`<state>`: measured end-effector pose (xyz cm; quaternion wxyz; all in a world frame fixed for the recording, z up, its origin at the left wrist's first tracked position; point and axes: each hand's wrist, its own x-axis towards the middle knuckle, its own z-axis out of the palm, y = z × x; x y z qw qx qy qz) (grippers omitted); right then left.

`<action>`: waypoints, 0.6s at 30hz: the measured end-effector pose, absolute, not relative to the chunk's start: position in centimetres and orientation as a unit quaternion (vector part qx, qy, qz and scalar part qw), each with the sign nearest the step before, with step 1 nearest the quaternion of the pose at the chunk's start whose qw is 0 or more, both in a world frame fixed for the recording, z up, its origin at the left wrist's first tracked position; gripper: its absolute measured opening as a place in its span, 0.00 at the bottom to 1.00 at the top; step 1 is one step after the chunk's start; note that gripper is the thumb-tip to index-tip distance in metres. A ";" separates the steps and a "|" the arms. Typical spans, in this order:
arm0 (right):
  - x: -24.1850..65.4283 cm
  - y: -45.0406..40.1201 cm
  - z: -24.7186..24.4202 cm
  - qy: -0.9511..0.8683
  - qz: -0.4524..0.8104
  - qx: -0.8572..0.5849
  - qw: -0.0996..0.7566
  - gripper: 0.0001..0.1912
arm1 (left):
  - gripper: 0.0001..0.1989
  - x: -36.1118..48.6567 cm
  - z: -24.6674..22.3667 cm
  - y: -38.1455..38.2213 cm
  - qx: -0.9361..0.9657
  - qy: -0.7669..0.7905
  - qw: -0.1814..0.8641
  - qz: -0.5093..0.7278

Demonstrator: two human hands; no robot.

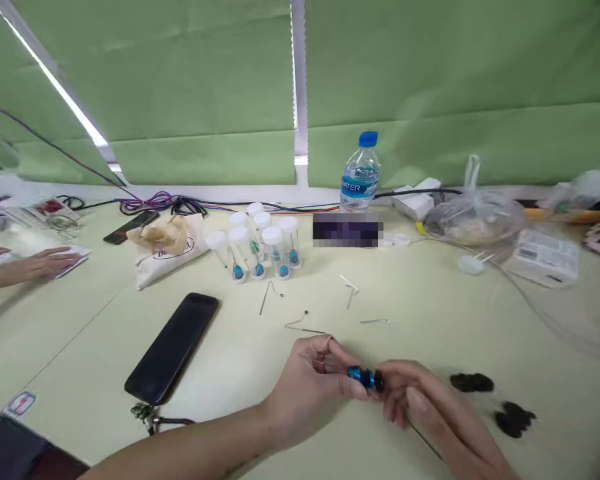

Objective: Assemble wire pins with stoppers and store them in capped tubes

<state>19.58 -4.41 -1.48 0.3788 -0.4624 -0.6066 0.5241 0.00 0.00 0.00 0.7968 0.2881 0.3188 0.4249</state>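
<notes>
My left hand (310, 380) is closed around a small blue and black cylindrical part (364, 377), with thin clear or wire-like strands showing between the fingers. My right hand (425, 400) meets the part's black end with its fingertips. A thin dark rod (425, 440) runs out below the right palm; its upper end is hidden by the fingers. Just beyond my left hand lies a bent metal wire (303, 327) with a small dark tip, and a similar bent wire (267, 293) is farther off. Short L-shaped metal pieces (375, 322) lie to the right of these.
Several white-capped clear tubes (239, 253) with blue pieces stand mid-table. A black phone (173, 347), cloth pouch (170, 247), water bottle (360, 177) and dark round pieces (473, 382) surround the hands. At far left, another person's hand (45, 263) rests on white paper.
</notes>
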 end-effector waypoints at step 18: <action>19.5 -4.1 -1.5 -0.603 0.524 -0.460 0.387 0.17 | 0.13 -0.3 0.1 0.0 0.312 0.333 0.790 0.410</action>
